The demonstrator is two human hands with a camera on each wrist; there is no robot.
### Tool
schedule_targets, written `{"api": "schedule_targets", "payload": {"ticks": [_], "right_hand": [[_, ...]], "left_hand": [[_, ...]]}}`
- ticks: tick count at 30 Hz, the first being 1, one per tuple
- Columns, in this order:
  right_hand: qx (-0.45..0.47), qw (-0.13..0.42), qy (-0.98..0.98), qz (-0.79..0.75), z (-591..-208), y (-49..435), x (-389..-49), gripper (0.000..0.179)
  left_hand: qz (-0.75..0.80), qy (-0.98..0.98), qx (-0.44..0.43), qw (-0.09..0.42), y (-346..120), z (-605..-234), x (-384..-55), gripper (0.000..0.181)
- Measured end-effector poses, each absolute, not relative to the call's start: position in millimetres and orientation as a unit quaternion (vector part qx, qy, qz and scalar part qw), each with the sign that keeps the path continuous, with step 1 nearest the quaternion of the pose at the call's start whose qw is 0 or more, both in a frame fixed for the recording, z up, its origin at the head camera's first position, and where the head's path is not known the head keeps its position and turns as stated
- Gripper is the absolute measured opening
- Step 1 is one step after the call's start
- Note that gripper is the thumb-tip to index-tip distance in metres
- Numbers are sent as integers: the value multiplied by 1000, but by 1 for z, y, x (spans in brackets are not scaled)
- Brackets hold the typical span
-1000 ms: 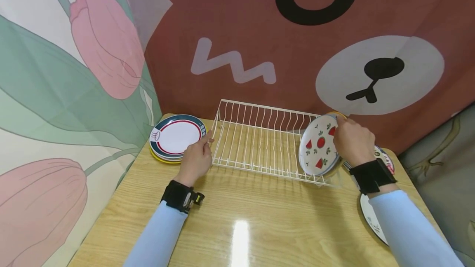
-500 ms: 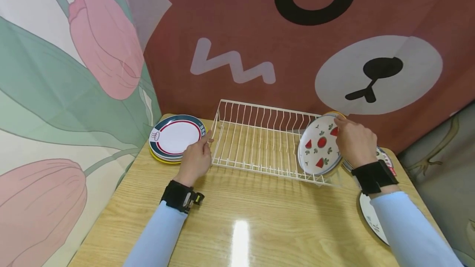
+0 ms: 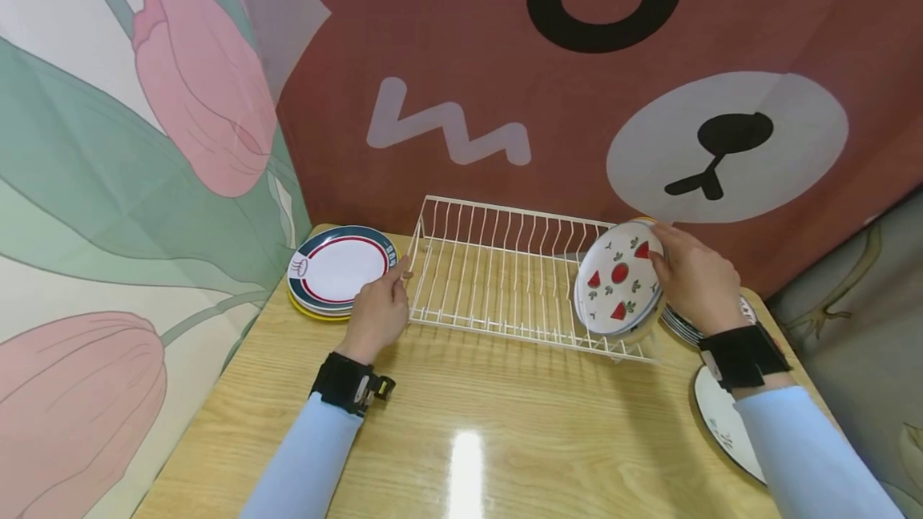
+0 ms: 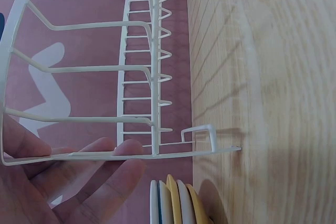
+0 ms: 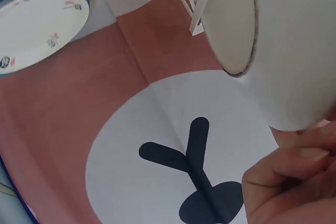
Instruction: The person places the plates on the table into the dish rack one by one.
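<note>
Your right hand (image 3: 698, 277) has shifted slightly rightward, pinching the fruit plate (image 3: 618, 273), which stays tilted in the rack (image 4: 155, 77), apparently seated; your left hand (image 3: 376, 317) pinches the rack's end.

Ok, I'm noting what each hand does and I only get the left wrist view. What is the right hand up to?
Observer: The right hand grips a white plate with red fruit on it at the right end of the rack.

Operator: Is that the only plate at that end?

Observer: No, the right wrist view shows another plate with a dark rim beside it.

Operator: I just see edges of the plates near the left hand. What does the top one look like?

Observer: From the head view, the top plate has a white middle, a red ring and a dark blue rim.
</note>
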State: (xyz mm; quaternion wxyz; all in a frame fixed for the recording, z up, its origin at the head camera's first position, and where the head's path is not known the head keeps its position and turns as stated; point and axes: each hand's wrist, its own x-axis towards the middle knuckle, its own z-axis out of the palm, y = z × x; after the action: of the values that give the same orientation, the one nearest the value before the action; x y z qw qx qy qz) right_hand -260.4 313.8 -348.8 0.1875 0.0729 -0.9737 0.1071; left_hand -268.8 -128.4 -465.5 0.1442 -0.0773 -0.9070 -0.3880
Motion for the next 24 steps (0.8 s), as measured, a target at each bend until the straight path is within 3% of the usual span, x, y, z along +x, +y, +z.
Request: {"api": "schedule_targets", "payload": {"ticks": [12,24], "right_hand": [[83,195,-962,170,-342,325,-239,53],[22,160,-963,217,-342,360,-207,58]], "left_hand": [[-393,-907,-75,132,-129,-467,-269,45],[-397,-905,-72,133,-129,-466,-269,44]]}}
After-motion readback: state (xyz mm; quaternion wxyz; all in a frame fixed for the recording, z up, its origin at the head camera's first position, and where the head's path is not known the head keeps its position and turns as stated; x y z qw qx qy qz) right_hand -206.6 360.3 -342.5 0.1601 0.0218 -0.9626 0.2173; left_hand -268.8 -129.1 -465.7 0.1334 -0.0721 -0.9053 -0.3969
